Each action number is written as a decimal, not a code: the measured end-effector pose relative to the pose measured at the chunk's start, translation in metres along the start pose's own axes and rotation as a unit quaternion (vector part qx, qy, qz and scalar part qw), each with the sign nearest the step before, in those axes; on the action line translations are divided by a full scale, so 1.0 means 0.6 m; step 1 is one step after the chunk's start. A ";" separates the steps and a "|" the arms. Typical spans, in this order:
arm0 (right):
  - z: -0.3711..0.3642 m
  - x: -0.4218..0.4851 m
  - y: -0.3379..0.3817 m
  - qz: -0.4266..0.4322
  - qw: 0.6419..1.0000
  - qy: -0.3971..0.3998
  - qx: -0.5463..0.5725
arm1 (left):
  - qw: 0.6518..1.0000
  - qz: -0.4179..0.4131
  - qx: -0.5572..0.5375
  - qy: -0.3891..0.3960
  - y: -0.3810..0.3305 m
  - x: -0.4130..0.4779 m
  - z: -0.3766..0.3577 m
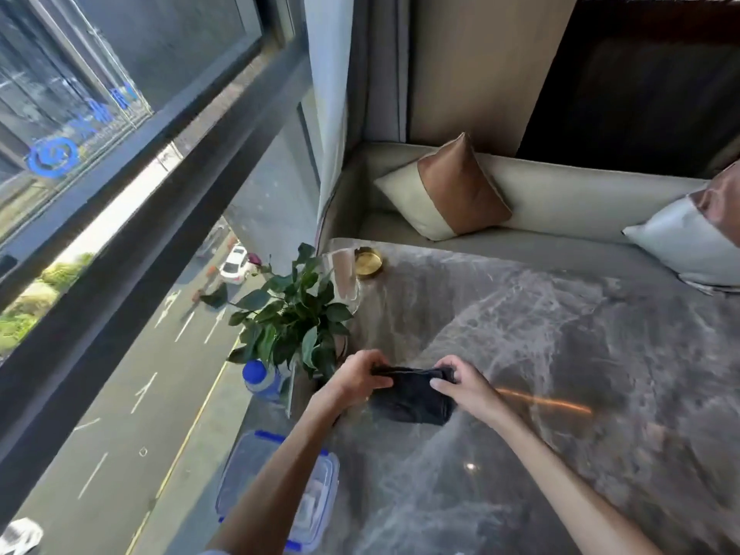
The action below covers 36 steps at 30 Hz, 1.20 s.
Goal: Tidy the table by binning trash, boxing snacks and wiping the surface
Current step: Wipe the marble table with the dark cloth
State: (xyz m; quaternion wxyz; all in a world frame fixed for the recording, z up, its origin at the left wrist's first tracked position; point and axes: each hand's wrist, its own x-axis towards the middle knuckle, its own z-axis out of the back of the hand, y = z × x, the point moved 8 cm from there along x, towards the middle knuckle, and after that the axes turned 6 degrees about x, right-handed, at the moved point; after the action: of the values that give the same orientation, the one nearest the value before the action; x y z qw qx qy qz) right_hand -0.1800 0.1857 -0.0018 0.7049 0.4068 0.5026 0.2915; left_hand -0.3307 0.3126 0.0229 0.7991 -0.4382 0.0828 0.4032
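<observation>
— What is filling the left side?
— A large window in a dark frame is looking down on a street, where a white car is sitting.
— And on the far side?
— A pale curtain is hanging at the window's right edge. A light grey sofa is running along the far side, with a beige-and-copper cushion leaning on its back and a second cushion lying at the right. A beige wall panel is rising behind it, beside a dark one.
— Light?
— An orange streak is glinting on the grey marble counter.
</observation>
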 end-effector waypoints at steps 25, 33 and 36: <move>-0.134 0.117 -0.105 0.028 0.919 -0.010 -0.393 | 0.911 0.024 0.411 0.032 0.099 0.083 -0.149; -0.155 0.137 -0.156 -0.097 0.859 0.088 -0.496 | 0.919 0.054 0.377 0.106 0.176 0.127 -0.162; -0.155 0.135 -0.164 -0.111 0.847 0.095 -0.511 | 0.919 0.068 0.369 0.121 0.182 0.127 -0.170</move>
State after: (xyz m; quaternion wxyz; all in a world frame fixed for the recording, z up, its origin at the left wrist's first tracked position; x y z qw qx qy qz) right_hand -0.2417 0.2292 -0.1405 0.7895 -0.0987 0.3893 0.4641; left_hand -0.3358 0.3097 -0.1449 0.8586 -0.1510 0.3516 0.3411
